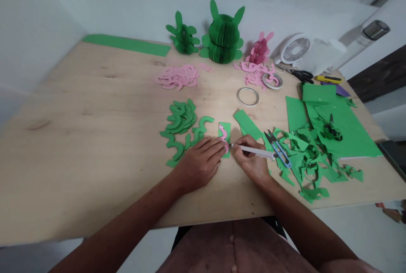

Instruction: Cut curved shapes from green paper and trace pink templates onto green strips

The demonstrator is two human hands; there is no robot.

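A small green paper rectangle (pixel 227 126) lies on the table with a wavy pink paper piece (pixel 223 132) on top of it. My left hand (pixel 204 159) is laid flat, its fingertips pressing the pink piece down. In my right hand (pixel 252 159) a white pen (pixel 256 151) is gripped, its tip at the right edge of the pink piece. Left of these, several curved green cut-outs (pixel 180 117) are heaped, partly beside my left hand. Blue-handled thread snips (pixel 279 148) lie just right of my right hand, next to a green paper strip (pixel 247 124).
Green scraps (pixel 312 154) and green sheets (pixel 358 129) cover the right side. Pink cut-outs (pixel 179 76), a tape roll (pixel 272 81) and a ring (pixel 248 96) lie farther back. Green honeycomb paper figures (pixel 224 36), a fan (pixel 294 49) and black scissors (pixel 303 75) are by the wall.
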